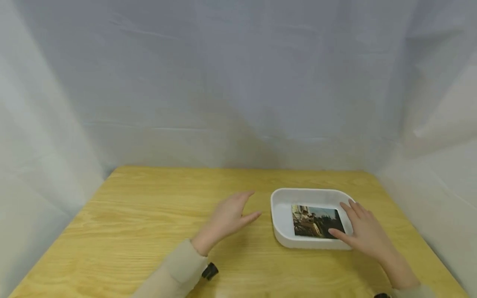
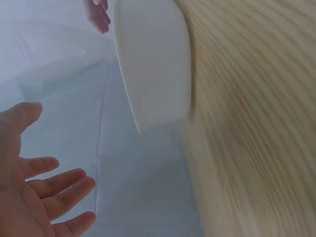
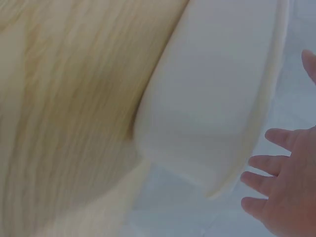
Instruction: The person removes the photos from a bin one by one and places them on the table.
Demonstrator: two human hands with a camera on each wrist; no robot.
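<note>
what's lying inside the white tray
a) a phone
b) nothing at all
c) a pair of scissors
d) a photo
d: in the head view a printed photo lies flat on the floor of the tray, with the right hand open over the tray's right edge and its thumb reaching the photo's near corner.

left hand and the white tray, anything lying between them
Nothing: in the head view only bare wooden table separates the open left hand from the white tray.
</note>
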